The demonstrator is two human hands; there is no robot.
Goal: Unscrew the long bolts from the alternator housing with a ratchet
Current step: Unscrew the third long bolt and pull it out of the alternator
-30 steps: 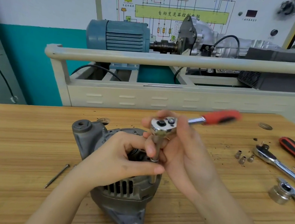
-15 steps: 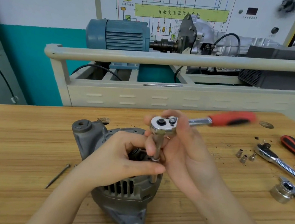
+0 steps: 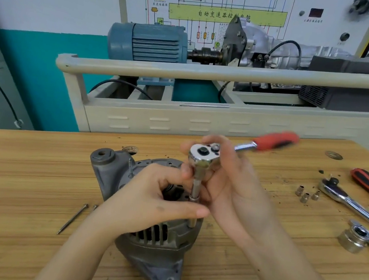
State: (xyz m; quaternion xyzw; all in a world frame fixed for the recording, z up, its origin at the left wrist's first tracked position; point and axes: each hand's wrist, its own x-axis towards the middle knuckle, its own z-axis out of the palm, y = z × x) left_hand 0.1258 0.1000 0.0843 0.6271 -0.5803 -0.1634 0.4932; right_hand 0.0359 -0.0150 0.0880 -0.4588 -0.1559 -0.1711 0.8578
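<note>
Alternator housing (image 3: 151, 249): lying on the wooden bench (image 3: 24, 166) centre-front; I'm seeing its middle hidden under both hands, w/ a mount ear pointing at me and another sticking up far-left.
Ratchet (image 3: 203, 157): head sitting above the housing, extension running straight down, long axis approx vertical; red handle (image 3: 276, 140) pointing back-right, blurred.
Bolt: socket tip meeting the housing rim near-right; I can't make out the bolt itself, thumb is covering it.
Left hand (image 3: 148, 203): resting over the housing top, fingers curling round the extension, thumb lying across its lower end.
Right hand (image 3: 235, 190): cupping the ratchet head from behind, fingertips pinching it; palm side mostly hidden.
Loose bolt (image 3: 72, 219): lying on the bench left of the housing, pointing near-left to far-right.
Right side: three small sockets (image 3: 307, 195), a 2nd ratchet (image 3: 352, 204), a big socket (image 3: 352, 239), partly cut off by the frame edge.
Behind: beige rail (image 3: 210, 74), blue motor (image 3: 149, 42).
</note>
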